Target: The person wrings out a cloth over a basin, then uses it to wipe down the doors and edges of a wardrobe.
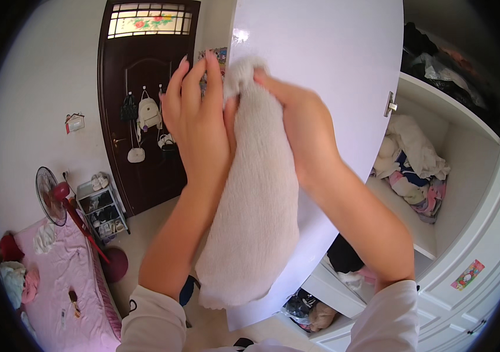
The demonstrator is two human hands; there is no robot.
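Observation:
A pale grey-beige knitted fabric piece (pixel 259 193) hangs lengthwise between my forearms, bunched at its top and wider at its rough lower edge. My right hand (pixel 307 119) grips the bunched top from the right, its thumb pressing on the fabric. At the left side, my left hand (pixel 201 114) has its fingers stretched upward and its thumb against the fabric's edge. Whether the left hand pinches the fabric there is not clear. Directly behind the fabric stands an opened white wardrobe door (pixel 316 44).
Wardrobe shelves at right hold piled clothes (pixel 417 176) and bags. On the left are a pink-covered bed (pixel 65 281), a red standing fan (pixel 61 193) and a shoe rack (pixel 102 207). Bags, including a white backpack (pixel 148 112), hang on a dark brown door (pixel 149 176).

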